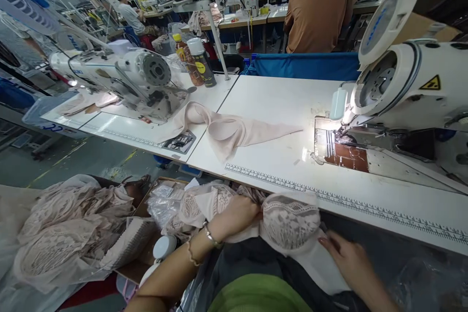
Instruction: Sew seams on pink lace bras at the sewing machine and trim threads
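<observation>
**Holding a lace bra cup at the worktop's edge**

Looking down from the head camera, two bare hands meet low in the picture, just below the front edge of the white worktop (278, 107). The left hand (234, 217) wears bracelets on the wrist. Its fingers are curled shut around the pale fabric next to the lace cup (290, 224). The right hand (347, 258) lies on the smooth cloth under the cup. Its fingers are nearly flat and pinch the cloth's edge lightly. The lace cup sits between both hands, over the person's lap and touching both of them.

On the worktop, well apart from the hands, lies a beige fabric piece (234, 131), folded and pointing to the right. A printed ruler strip (329, 197) runs along the front edge of the worktop. To the right stands a white sewing machine (409, 87) with its lamp shining on the plate below the needle. To the left stands another sewing machine (124, 75). Two bottles (193, 61) stand behind it, close together.

Down on the left, a heap of lace pieces (69, 234) lies in clear plastic beside a cardboard box. Far back, a person in a brown shirt (321, 5) sits facing away, and other people work at more machines.
</observation>
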A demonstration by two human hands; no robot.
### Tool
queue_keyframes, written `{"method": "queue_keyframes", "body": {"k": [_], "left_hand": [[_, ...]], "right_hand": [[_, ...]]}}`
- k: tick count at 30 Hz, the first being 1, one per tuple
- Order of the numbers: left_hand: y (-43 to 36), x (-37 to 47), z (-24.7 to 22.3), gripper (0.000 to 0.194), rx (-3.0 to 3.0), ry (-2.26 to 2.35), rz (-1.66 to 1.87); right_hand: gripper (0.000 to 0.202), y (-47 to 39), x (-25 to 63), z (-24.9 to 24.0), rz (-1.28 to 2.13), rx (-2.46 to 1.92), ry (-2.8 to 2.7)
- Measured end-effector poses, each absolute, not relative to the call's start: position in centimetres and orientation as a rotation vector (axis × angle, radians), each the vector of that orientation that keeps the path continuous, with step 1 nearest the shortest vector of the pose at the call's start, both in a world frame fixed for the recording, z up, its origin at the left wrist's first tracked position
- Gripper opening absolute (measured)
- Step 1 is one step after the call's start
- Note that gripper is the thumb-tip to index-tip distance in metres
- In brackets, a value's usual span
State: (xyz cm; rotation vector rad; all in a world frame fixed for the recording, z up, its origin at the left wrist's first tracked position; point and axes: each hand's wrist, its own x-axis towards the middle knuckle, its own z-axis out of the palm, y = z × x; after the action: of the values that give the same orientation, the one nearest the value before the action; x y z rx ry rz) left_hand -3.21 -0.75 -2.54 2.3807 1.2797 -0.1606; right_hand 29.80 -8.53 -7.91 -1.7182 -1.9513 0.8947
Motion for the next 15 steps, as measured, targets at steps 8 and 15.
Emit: {"method": "queue_keyframes", "body": {"k": [8,15], "left_hand": [[-1.2,1.1,-9.3,0.024,2.528,1.313,-0.019],[0.9,-1.3,-1.3,0.011,2.801,0.619,0.69]], "right_hand": [[0.021,-9.0,31.8,-7.5,-0.023,-1.602,-2.188],[0.043,2.3,40.4,1.8,-0.379,-1.711,-1.948]]}}
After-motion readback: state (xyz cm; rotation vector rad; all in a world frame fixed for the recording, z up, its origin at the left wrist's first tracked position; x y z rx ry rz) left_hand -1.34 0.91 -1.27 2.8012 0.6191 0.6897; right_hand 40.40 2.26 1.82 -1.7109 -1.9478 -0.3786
